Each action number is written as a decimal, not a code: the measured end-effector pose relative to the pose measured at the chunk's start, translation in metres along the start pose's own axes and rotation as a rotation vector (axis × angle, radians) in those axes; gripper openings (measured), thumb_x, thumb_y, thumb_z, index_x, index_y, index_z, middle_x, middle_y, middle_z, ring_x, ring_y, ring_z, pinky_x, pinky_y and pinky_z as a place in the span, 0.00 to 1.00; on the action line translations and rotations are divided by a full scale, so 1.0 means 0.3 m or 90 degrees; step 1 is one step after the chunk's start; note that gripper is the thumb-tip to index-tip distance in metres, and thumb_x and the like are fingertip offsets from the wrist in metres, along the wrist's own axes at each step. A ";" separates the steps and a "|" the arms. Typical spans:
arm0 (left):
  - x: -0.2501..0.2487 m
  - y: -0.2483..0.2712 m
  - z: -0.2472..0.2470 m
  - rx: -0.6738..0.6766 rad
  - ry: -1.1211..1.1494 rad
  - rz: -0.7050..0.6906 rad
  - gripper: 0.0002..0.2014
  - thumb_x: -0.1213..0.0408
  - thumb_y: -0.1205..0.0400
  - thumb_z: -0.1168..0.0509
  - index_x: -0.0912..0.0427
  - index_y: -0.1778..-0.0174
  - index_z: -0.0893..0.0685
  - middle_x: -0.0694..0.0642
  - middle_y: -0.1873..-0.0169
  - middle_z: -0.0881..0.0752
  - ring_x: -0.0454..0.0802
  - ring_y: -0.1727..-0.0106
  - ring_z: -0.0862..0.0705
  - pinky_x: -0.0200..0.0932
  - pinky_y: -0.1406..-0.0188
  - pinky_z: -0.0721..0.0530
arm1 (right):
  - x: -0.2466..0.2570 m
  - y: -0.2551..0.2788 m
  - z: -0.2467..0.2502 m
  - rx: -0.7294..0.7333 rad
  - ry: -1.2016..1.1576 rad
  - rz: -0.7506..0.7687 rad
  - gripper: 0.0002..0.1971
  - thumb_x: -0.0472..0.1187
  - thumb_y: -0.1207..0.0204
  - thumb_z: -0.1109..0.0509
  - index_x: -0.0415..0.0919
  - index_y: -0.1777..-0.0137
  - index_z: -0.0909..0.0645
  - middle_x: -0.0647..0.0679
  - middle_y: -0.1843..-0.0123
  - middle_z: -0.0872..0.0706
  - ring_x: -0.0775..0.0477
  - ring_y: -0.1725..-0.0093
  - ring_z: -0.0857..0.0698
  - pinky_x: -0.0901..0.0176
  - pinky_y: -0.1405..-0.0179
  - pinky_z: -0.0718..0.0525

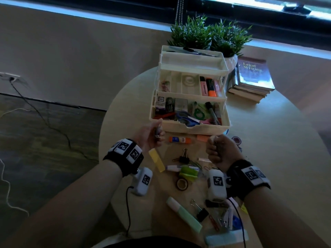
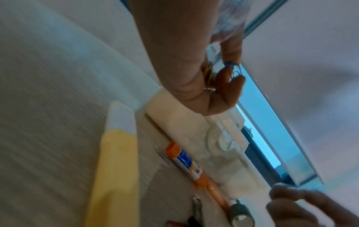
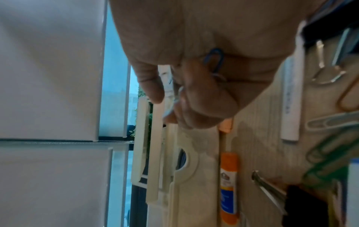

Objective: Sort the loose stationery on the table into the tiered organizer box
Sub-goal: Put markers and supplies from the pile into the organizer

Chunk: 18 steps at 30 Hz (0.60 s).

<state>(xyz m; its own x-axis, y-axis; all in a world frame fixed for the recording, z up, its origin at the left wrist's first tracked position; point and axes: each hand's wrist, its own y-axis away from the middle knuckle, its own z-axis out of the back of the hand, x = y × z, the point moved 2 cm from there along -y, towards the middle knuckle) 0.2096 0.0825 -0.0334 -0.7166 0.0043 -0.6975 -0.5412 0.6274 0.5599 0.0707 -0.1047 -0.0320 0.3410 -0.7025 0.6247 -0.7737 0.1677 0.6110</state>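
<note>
The cream tiered organizer box (image 1: 189, 128) stands open at the table's middle, its trays holding highlighters, scissors and small items. Just in front of its left corner, my left hand (image 1: 158, 133) curls its fingers round a few paper clips (image 2: 231, 71), blue and gold ones. In front of the box's right corner my right hand (image 1: 215, 145) is closed in a fist round a blue paper clip (image 3: 214, 59). Between the hands a glue stick (image 1: 180, 139) lies against the box front. A yellow sticky strip (image 1: 156, 160) lies under my left wrist.
Loose on the table near me are a black binder clip (image 1: 183, 158), a white correction pen (image 1: 173, 167), green sticky notes (image 1: 188, 173), a tape roll (image 1: 182, 183) and a pale green highlighter (image 1: 184, 215). Potted plants (image 1: 209, 34) and stacked books (image 1: 252, 77) stand behind the box.
</note>
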 end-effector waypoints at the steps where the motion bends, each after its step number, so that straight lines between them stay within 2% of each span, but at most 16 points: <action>1: 0.002 -0.005 -0.006 -0.007 0.018 0.013 0.17 0.58 0.16 0.44 0.57 0.72 0.30 0.51 0.78 0.27 0.42 0.83 0.27 0.31 0.85 0.31 | -0.006 0.006 0.012 -0.019 0.005 0.002 0.06 0.40 0.35 0.34 0.41 0.69 0.27 0.50 0.76 0.32 0.56 0.83 0.34 0.72 0.92 0.41; 3: 0.016 -0.021 -0.020 -0.022 0.058 0.042 0.13 0.61 0.16 0.43 0.59 0.68 0.28 0.53 0.76 0.24 0.42 0.83 0.23 0.31 0.86 0.27 | -0.018 0.005 0.030 -0.103 0.104 0.006 0.07 0.36 0.23 0.39 0.39 0.62 0.23 0.48 0.73 0.28 0.57 0.84 0.30 0.73 0.93 0.40; 4: 0.022 -0.028 -0.028 -0.023 0.074 0.052 0.13 0.62 0.16 0.43 0.60 0.67 0.27 0.54 0.77 0.22 0.43 0.82 0.22 0.31 0.86 0.25 | -0.021 -0.001 0.033 -0.143 0.200 0.017 0.08 0.34 0.21 0.39 0.37 0.59 0.20 0.47 0.72 0.27 0.57 0.85 0.30 0.73 0.92 0.39; 6: 0.030 -0.039 -0.033 -0.029 0.080 0.055 0.13 0.64 0.17 0.45 0.62 0.67 0.26 0.55 0.79 0.17 0.45 0.81 0.19 0.32 0.83 0.21 | -0.027 -0.010 0.027 -0.191 0.504 0.040 0.08 0.33 0.20 0.38 0.35 0.52 0.17 0.46 0.71 0.25 0.54 0.82 0.28 0.68 0.86 0.33; 8: 0.027 -0.042 -0.035 -0.035 0.065 0.044 0.10 0.66 0.18 0.46 0.64 0.64 0.25 0.57 0.78 0.15 0.48 0.79 0.16 0.35 0.79 0.17 | -0.047 -0.020 0.008 -0.183 0.889 0.086 0.09 0.35 0.22 0.36 0.38 0.49 0.15 0.45 0.61 0.17 0.48 0.66 0.19 0.63 0.69 0.24; 10: 0.020 -0.040 -0.032 -0.055 0.058 0.022 0.09 0.68 0.20 0.46 0.63 0.64 0.25 0.57 0.79 0.14 0.48 0.79 0.16 0.36 0.78 0.16 | -0.078 -0.020 -0.019 -0.140 1.142 0.068 0.09 0.38 0.22 0.36 0.42 0.46 0.16 0.44 0.48 0.14 0.44 0.50 0.16 0.60 0.54 0.20; 11: 0.014 -0.039 -0.029 -0.071 0.049 0.011 0.09 0.69 0.20 0.46 0.63 0.65 0.26 0.56 0.81 0.15 0.47 0.81 0.17 0.35 0.80 0.16 | -0.093 -0.018 -0.031 -0.128 1.201 0.046 0.10 0.38 0.22 0.37 0.43 0.44 0.18 0.43 0.45 0.15 0.44 0.48 0.16 0.58 0.52 0.19; 13: 0.002 -0.036 -0.024 -0.102 -0.012 -0.001 0.11 0.70 0.18 0.45 0.61 0.67 0.27 0.52 0.86 0.19 0.42 0.86 0.21 0.30 0.85 0.22 | -0.109 -0.016 -0.051 -0.114 1.271 0.021 0.10 0.39 0.19 0.41 0.41 0.43 0.21 0.42 0.44 0.16 0.43 0.47 0.16 0.58 0.55 0.20; 15: -0.006 -0.040 -0.022 -0.117 -0.153 0.004 0.14 0.70 0.18 0.45 0.60 0.71 0.30 0.51 0.88 0.22 0.39 0.89 0.25 0.27 0.90 0.29 | -0.112 -0.023 -0.063 -0.091 1.315 0.004 0.11 0.39 0.19 0.42 0.39 0.41 0.21 0.42 0.43 0.16 0.43 0.46 0.16 0.60 0.57 0.21; 18: -0.014 -0.046 -0.024 -0.091 -0.383 -0.002 0.15 0.73 0.18 0.44 0.61 0.72 0.30 0.58 0.79 0.26 0.41 0.89 0.27 0.30 0.88 0.31 | -0.104 -0.033 -0.056 -0.099 1.272 -0.027 0.12 0.39 0.20 0.40 0.37 0.43 0.19 0.41 0.44 0.16 0.43 0.48 0.16 0.61 0.57 0.23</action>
<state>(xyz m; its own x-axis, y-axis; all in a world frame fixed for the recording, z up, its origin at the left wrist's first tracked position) 0.2169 0.0682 -0.0348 -0.3644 0.4671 -0.8056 -0.6266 0.5170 0.5832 0.0768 -0.0728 -0.0494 0.4402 0.8920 0.1027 -0.7443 0.2985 0.5974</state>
